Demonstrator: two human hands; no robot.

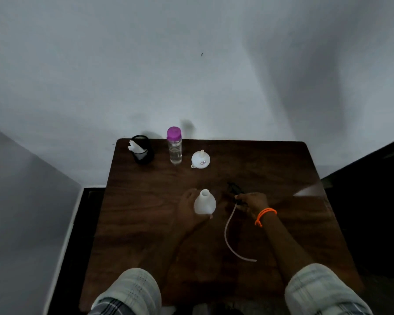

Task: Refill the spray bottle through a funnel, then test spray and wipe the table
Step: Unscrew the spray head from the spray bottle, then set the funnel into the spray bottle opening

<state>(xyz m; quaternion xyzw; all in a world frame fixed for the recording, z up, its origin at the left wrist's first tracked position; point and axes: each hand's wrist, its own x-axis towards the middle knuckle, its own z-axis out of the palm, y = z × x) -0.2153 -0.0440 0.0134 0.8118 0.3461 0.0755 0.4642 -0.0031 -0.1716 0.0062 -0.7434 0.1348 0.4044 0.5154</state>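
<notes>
A white spray bottle body [204,202] with an open neck stands mid-table, and my left hand [189,208] wraps around it from the left. My right hand [251,202], with an orange band at the wrist, holds the black spray head [236,190] just right of the bottle. The spray head's clear dip tube [229,235] curves down over the table. A white funnel [200,159] lies spout-up at the back. Left of the funnel stands a clear water bottle [175,145] with a purple cap.
A black mesh cup [142,150] holding white tissue sits at the back left corner of the dark wooden table [282,223]. A white wall rises right behind the table. Dark floor lies to the left and right.
</notes>
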